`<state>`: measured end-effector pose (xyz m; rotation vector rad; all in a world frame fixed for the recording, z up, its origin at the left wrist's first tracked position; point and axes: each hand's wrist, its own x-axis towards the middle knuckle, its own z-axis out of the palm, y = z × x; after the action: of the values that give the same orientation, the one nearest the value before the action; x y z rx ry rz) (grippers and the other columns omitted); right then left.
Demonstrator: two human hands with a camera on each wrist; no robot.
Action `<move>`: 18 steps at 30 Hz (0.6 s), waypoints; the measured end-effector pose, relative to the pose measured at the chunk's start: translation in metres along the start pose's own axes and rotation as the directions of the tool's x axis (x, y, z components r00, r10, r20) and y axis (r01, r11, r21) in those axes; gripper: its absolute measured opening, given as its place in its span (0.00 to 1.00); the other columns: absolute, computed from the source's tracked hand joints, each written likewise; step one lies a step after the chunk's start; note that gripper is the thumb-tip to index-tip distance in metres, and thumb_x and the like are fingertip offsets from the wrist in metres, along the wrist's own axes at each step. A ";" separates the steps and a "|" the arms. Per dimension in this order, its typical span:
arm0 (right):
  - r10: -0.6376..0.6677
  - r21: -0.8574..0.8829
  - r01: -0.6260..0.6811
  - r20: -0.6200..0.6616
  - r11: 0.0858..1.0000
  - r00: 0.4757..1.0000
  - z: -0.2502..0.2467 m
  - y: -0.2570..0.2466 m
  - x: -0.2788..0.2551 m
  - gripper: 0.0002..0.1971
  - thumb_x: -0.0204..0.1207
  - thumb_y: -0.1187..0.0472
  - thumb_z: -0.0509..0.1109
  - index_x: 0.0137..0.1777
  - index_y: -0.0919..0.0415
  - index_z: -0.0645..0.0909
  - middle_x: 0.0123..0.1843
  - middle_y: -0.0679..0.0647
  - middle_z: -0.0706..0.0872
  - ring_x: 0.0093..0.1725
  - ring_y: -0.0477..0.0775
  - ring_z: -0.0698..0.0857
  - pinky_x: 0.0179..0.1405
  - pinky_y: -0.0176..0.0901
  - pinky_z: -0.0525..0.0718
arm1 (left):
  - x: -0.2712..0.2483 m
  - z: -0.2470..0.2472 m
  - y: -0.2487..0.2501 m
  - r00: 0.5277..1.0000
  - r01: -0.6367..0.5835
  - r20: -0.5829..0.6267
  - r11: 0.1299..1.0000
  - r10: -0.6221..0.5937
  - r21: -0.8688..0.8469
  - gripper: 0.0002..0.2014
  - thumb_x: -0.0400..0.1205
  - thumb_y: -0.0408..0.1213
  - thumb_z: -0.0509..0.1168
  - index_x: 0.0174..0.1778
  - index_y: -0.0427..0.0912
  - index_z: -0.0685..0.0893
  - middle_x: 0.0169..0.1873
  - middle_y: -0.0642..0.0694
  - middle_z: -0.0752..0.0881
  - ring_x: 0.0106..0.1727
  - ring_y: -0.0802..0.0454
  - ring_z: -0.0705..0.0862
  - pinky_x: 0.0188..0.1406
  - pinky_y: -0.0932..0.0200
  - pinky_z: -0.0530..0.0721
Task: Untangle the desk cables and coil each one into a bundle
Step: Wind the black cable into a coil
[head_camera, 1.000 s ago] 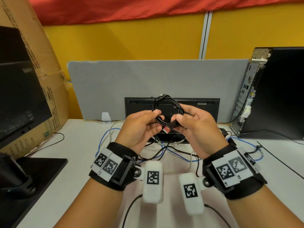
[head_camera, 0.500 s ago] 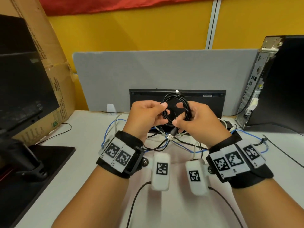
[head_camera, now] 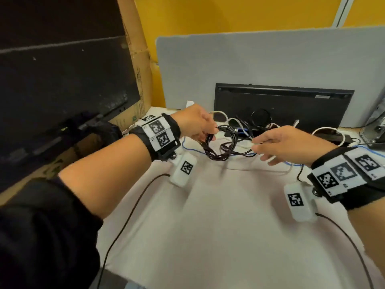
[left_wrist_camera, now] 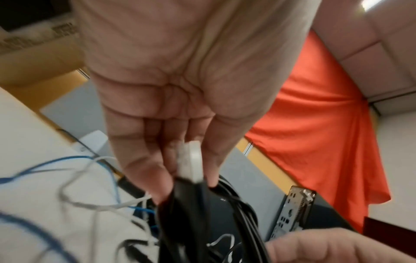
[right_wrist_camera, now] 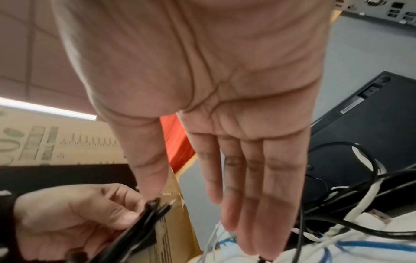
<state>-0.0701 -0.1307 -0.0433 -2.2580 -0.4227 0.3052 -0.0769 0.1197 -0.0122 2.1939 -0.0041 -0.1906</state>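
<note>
My left hand (head_camera: 210,136) pinches a coiled black cable (head_camera: 216,157) by its top, so the loops hang just above the white desk (head_camera: 218,226). In the left wrist view my fingertips (left_wrist_camera: 144,178) squeeze the black coil (left_wrist_camera: 180,213) together with a pale connector (left_wrist_camera: 193,160). My right hand (head_camera: 260,149) hovers to the right of the coil, fingers straight and palm empty, as the right wrist view (right_wrist_camera: 236,222) shows. Behind both hands lies a tangle of white cable (head_camera: 277,170), blue cable (head_camera: 191,150) and black cable (right_wrist_camera: 351,229).
A black keyboard (head_camera: 283,105) leans against the grey divider (head_camera: 250,59) behind the tangle. A dark monitor (head_camera: 62,80) and a cardboard box (head_camera: 137,59) stand at the left. A computer tower (head_camera: 377,119) sits at the far right edge.
Both hands have dropped from in front of the keyboard toward the desk. My right hand has let go of the black coil and opened; my left hand carries the coil leftward.
</note>
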 end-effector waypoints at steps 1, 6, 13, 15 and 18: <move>0.004 -0.056 -0.003 0.010 0.998 1.000 0.003 -0.001 0.000 0.19 0.74 0.49 0.74 0.62 0.56 0.84 0.47 0.51 0.91 0.42 0.46 0.91 0.36 0.37 0.89 | -0.003 -0.004 -0.007 0.999 0.023 0.043 0.998 -0.025 0.054 0.08 0.80 0.33 0.71 0.50 0.33 0.88 0.41 0.39 0.92 0.37 0.49 0.87 0.50 0.52 0.88; 0.048 -0.235 -0.048 -0.007 0.971 0.999 0.011 -0.007 0.002 0.19 0.77 0.53 0.73 0.66 0.58 0.83 0.50 0.52 0.88 0.47 0.52 0.89 0.46 0.47 0.90 | -0.018 0.002 -0.039 0.972 0.139 0.171 0.981 -0.161 0.135 0.05 0.80 0.31 0.71 0.48 0.35 0.89 0.35 0.43 0.91 0.31 0.53 0.85 0.48 0.54 0.88; 0.046 -0.442 -0.052 -0.023 0.896 0.999 0.004 -0.011 0.001 0.15 0.78 0.56 0.72 0.65 0.50 0.84 0.52 0.49 0.83 0.47 0.54 0.86 0.50 0.46 0.87 | -0.022 0.031 -0.055 0.981 0.128 0.085 0.916 -0.173 0.381 0.11 0.80 0.32 0.70 0.56 0.32 0.88 0.43 0.38 0.88 0.44 0.46 0.85 0.58 0.49 0.86; 0.030 -0.469 -0.052 -0.055 0.881 0.998 0.000 -0.009 0.001 0.14 0.78 0.57 0.72 0.63 0.50 0.85 0.49 0.47 0.83 0.43 0.51 0.84 0.47 0.42 0.83 | -0.021 0.033 -0.052 0.993 0.096 0.018 0.882 -0.117 0.462 0.10 0.78 0.34 0.72 0.52 0.32 0.89 0.40 0.38 0.89 0.42 0.44 0.87 0.53 0.50 0.88; 0.010 -0.494 -0.068 -0.118 0.867 0.993 -0.009 -0.001 0.000 0.14 0.78 0.60 0.72 0.63 0.52 0.85 0.51 0.47 0.84 0.44 0.46 0.81 0.49 0.39 0.78 | -0.017 0.035 -0.041 0.999 0.011 -0.050 0.810 0.023 0.587 0.09 0.78 0.39 0.72 0.49 0.38 0.90 0.45 0.44 0.90 0.45 0.44 0.88 0.50 0.51 0.88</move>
<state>-0.0675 -0.1363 -0.0370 -2.7780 -0.4333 0.0906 -0.1010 0.1165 -0.0630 2.8235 -0.0457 -0.1352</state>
